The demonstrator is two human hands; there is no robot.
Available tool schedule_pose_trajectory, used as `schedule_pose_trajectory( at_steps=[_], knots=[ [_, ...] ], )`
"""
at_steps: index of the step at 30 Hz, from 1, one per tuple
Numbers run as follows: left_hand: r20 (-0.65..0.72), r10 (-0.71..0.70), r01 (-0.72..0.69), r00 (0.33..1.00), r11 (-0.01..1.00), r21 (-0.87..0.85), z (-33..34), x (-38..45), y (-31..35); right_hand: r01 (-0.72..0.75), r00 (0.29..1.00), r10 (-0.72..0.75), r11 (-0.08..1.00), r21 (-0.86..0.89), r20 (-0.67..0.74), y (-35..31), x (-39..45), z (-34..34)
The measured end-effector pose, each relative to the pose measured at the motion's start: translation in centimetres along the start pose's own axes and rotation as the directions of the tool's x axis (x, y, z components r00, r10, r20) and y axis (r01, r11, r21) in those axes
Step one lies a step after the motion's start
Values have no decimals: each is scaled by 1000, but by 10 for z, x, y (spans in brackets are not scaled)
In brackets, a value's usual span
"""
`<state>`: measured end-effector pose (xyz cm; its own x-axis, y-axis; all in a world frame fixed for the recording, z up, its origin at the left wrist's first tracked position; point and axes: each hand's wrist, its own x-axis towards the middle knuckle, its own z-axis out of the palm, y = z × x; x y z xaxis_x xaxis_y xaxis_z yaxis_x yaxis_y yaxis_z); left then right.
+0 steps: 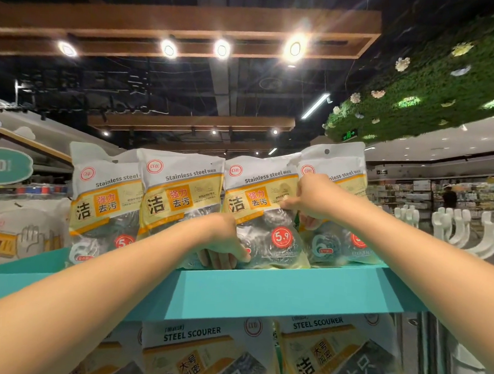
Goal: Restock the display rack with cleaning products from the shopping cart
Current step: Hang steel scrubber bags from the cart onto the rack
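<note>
Several white-and-yellow packs of stainless steel scourers stand upright in a row on the top teal shelf (277, 291) of the display rack. My left hand (223, 242) grips the lower left corner of the third pack (256, 198) at the shelf's front lip. My right hand (314, 199) pinches that same pack's right edge at mid height, fingers reaching between it and the fourth pack (341, 169). The first pack (102, 193) and second pack (180, 189) stand free to the left. The shopping cart is out of view.
Below the shelf, larger "steel scourer" packs (202, 353) fill the lower tier. Glove packs (22, 238) hang at the left. White plastic hooks (461, 229) stand at the right. A person (449, 197) stands far off in the right aisle.
</note>
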<state>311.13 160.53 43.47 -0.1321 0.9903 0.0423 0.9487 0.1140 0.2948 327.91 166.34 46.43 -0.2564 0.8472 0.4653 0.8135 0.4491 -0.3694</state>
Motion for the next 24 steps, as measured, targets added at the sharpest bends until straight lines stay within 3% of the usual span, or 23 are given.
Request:
schedule_pose_trajectory(
  at_steps=[5, 10, 14, 16, 18, 24],
  knots=[
    [-51, 43, -42, 998, 999, 22, -5, -11, 3, 16, 1000, -16, 1000, 12, 9, 6, -12, -9],
    [-217, 173, -166, 961, 985, 51, -9, -19, 29, 23, 999, -19, 995, -101, 37, 9, -35, -12],
    [21, 112, -114, 993, 981, 158, 4, -16, 40, 39, 990, -21, 992, -124, 142, 5, -55, -5],
    [39, 127, -133, 991, 961, 241, 9, -12, 39, 51, 966, -26, 994, -95, 256, 0, -62, 0],
    [56, 146, -155, 988, 965, 212, 10, -11, 37, 71, 938, -17, 987, -144, 347, -3, -63, 8],
    [161, 217, -243, 963, 956, 163, 13, -17, 36, 113, 921, -6, 961, -251, 390, -3, -60, 15]
  ],
)
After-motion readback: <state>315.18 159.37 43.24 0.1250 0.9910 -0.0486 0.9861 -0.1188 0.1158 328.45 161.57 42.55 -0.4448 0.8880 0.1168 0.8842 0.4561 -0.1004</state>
